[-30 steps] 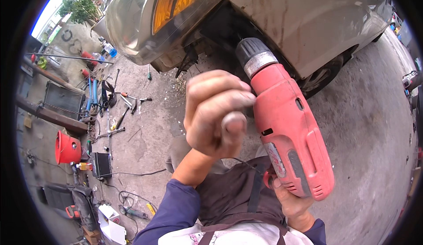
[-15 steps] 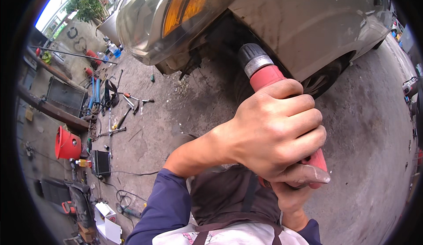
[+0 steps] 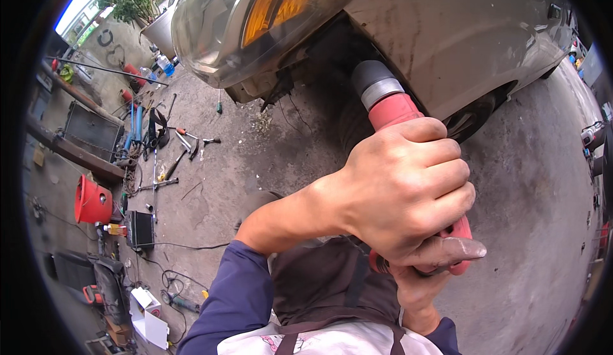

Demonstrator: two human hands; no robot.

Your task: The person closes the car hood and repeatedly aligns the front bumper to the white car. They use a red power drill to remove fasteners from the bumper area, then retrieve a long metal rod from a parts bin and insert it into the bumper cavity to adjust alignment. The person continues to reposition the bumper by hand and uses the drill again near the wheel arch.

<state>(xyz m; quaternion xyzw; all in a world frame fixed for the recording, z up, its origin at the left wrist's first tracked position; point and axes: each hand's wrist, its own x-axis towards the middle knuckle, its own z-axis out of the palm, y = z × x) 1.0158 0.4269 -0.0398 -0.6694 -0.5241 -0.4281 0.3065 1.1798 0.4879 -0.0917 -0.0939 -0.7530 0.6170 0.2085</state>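
Note:
A red power drill [image 3: 393, 109] with a black-and-silver chuck [image 3: 377, 82] points up toward the dark gap below the car's headlight [image 3: 220, 32]. My left hand [image 3: 408, 189] is closed over the drill's body, knuckles up, its thumb along the rear end. Beneath it, my right hand [image 3: 418, 291] is closed at the lower part of the drill, mostly hidden by the left hand. The chuck's ridges look smeared. No bit can be made out at its front.
The car's tan fender [image 3: 440, 42] rises ahead with its front wheel [image 3: 476, 115] to the right. On the concrete floor at left lie a hammer [image 3: 191, 144], other hand tools, a black battery [image 3: 140, 229], a red bucket [image 3: 94, 200], cables and an open white box [image 3: 150, 320].
The drill and both hands have shifted slightly right relative to my view. The chuck's ridges, sharp before, are now blurred smooth. Both hands keep their hold.

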